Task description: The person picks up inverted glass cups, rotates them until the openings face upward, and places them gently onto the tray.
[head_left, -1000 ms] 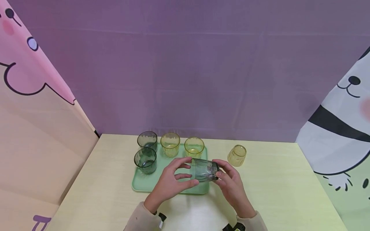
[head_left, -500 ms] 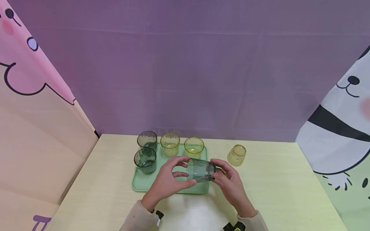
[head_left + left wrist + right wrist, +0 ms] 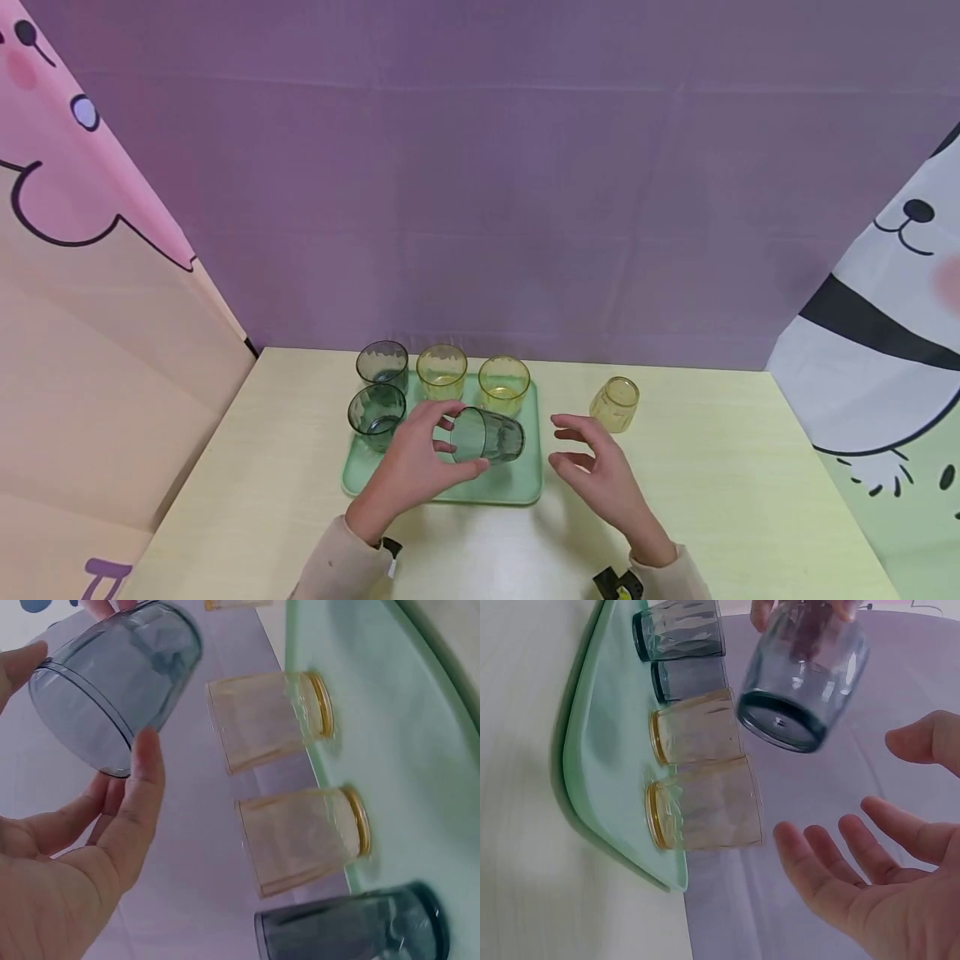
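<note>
Tipped on its side above the green tray (image 3: 480, 493), a smoky grey glass (image 3: 504, 437) is held by my left hand (image 3: 408, 458), whose thumb and fingers grip it near the rim. Its base points right, as the right wrist view also shows. My right hand (image 3: 607, 475) is apart from the glass, to its right, with fingers spread and nothing in them. Two dark glasses, one grey (image 3: 382, 360) and one greenish (image 3: 375, 410), stand upright at the tray's left. Two yellow glasses (image 3: 441, 367) (image 3: 504, 379) stand upright along its back.
A yellow glass (image 3: 615, 404) stands upside down on the pale table (image 3: 712, 483), right of the tray. Behind the table hangs a purple cloth (image 3: 525, 208). Printed cartoon cloths flank it on both sides.
My right hand has let go of the grey glass's base. The left hand has carried the glass to the left over the tray. The standing glasses have not moved.
</note>
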